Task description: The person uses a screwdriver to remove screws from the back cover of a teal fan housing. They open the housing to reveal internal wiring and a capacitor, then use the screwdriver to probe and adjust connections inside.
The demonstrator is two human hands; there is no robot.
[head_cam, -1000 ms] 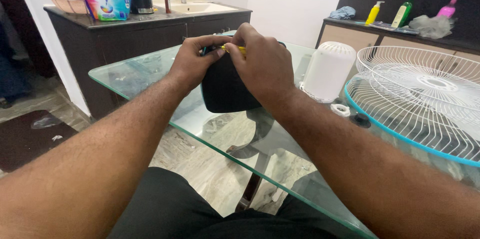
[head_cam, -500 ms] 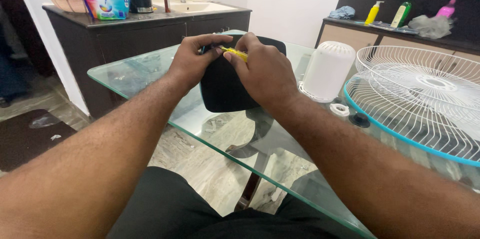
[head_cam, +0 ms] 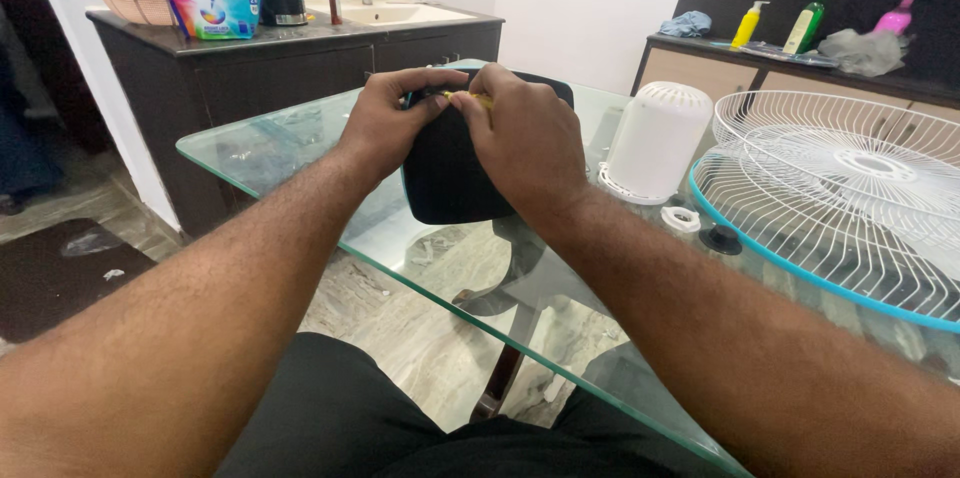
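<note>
Hands (head_cam: pixel 460 133) over half-hidden black part (head_cam: pixel 445 188)

Both forearms are reaching forward from the bottom corners and are coming together in the middle. The left hand (head_cam: pixel 385 123) is curling, with its fingers bent and its thumb pressing toward the right hand (head_cam: pixel 525 143). The right hand is lying knuckles up, its fingertips touching the left ones.

On the table (head_cam: pixel 300 153), the slab-shaped part (head_cam: pixel 445 183) stands under both hands. To its right sits the domed housing (head_cam: pixel 655 143), then the wire fan guard (head_cam: pixel 850 203); two small caps (head_cam: pixel 700 228) lie between them.
</note>
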